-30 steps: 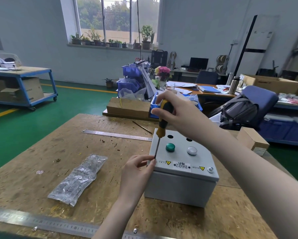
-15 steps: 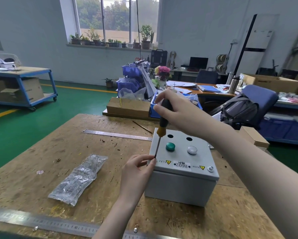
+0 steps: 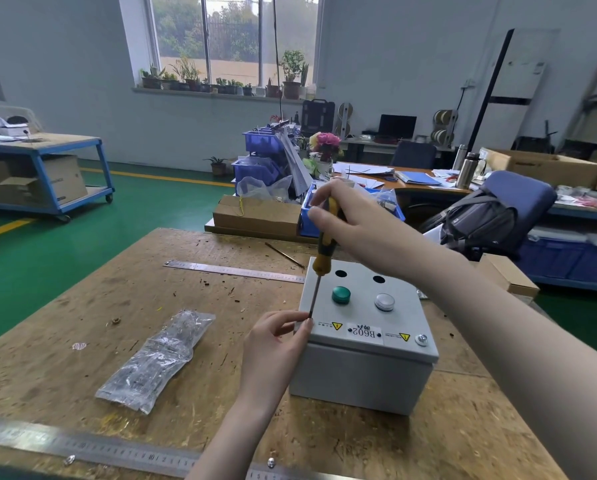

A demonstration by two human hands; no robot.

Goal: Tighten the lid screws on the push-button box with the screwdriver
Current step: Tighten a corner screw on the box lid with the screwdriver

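Push-button box (image 3: 366, 344) — screwdriver (image 3: 319, 268) at near-left corner (bench (image 3: 82, 306) edges well apart).

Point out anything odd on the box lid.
Two open round holes sit behind the green button and white button on the box lid, apparently unfilled button positions. Otherwise the lid sits flat; nothing looks damaged.

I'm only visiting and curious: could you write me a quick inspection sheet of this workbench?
Surface: wooden bench, scuffed, chips scattered.
Job's things: grey push-button box; screwdriver upright at its near-left lid corner; near-right screw fitted.
Clutter: plastic bag, two steel rulers, loose screws.
Hands: right hand grips the handle; left hand steadies the tip.
Cables: nothing seen.
Surroundings: blue cart, desks, window plants.
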